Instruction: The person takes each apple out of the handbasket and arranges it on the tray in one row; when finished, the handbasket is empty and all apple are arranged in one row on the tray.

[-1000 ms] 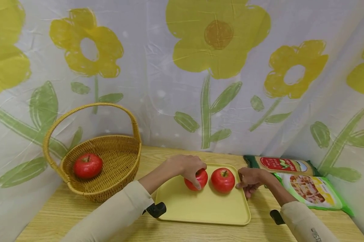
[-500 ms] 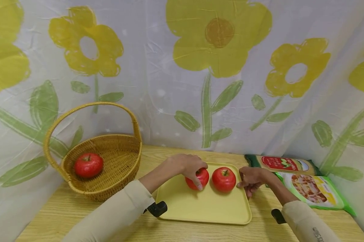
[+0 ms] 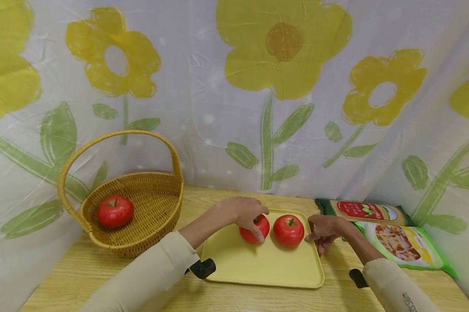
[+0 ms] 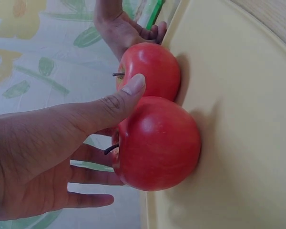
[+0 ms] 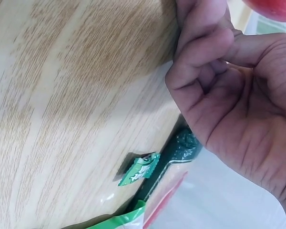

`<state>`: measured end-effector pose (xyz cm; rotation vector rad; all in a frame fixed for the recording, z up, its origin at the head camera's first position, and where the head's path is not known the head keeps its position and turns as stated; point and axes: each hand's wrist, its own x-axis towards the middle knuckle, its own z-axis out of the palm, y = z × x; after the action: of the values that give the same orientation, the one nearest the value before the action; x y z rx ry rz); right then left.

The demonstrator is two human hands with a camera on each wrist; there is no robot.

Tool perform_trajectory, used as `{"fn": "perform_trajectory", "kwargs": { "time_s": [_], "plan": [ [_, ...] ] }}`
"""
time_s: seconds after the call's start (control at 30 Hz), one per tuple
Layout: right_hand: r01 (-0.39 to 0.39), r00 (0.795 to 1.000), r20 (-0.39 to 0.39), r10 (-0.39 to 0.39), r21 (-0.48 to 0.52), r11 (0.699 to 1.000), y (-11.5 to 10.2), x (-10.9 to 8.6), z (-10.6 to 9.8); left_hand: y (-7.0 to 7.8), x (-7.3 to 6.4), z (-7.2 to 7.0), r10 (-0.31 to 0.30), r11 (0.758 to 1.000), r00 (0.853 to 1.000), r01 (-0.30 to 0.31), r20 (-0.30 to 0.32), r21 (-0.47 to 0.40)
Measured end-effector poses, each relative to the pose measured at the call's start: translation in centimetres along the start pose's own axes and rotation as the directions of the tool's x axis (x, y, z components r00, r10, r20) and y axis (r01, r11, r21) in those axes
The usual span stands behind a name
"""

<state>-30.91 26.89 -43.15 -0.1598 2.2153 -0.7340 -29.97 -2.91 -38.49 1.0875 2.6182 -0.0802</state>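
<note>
My left hand [image 3: 244,214] reaches over a red apple [image 3: 254,229] on the yellow tray [image 3: 258,271], its thumb on the near side and its fingers on the far side. In the left wrist view the thumb lies across the top edge of this apple [image 4: 157,148], and the little finger stands off from it. A second red apple [image 3: 288,231] sits just to the right. My right hand [image 3: 324,229] holds the tray's right rim, thumb inside and the other fingers curled outside, as the right wrist view shows the curled fingers [image 5: 205,52]. The tray lies flat.
A wicker basket [image 3: 148,225] with a tall handle stands at the left, holding one red apple [image 3: 115,211]. At the right lie a dark green package [image 3: 363,211] and a green-and-white package [image 3: 402,247]. A small green wrapped piece [image 5: 139,169] lies beside them on the wooden table [image 3: 187,299].
My left thumb has shifted slightly on the near side of the apple. The apples, tray and right hand stay in place; the view moves a little.
</note>
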Motion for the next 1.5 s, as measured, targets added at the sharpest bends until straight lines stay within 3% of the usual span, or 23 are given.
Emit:
{"fn": "perform_trajectory", "kwargs": {
  "time_s": [0.37, 0.93, 1.5],
  "plan": [
    [-0.016, 1.000, -0.015, 0.016, 0.000, 1.000, 0.1, -0.1, 0.1, -0.2, -0.4, -0.4, 0.027, 0.999, 0.998, -0.026, -0.056, 0.018],
    [-0.010, 1.000, -0.012, 0.010, -0.003, 1.000, 0.1, 0.1, -0.1, -1.8, -2.1, -0.7, 0.049, 0.999, 0.990, -0.050, -0.135, -0.001],
    [-0.026, 0.999, -0.024, 0.026, -0.002, 1.000, -0.1, 0.1, 0.1, -2.9, -4.0, -1.1, 0.003, 0.997, 0.984, -0.015, -0.177, -0.070]
  ]
}}
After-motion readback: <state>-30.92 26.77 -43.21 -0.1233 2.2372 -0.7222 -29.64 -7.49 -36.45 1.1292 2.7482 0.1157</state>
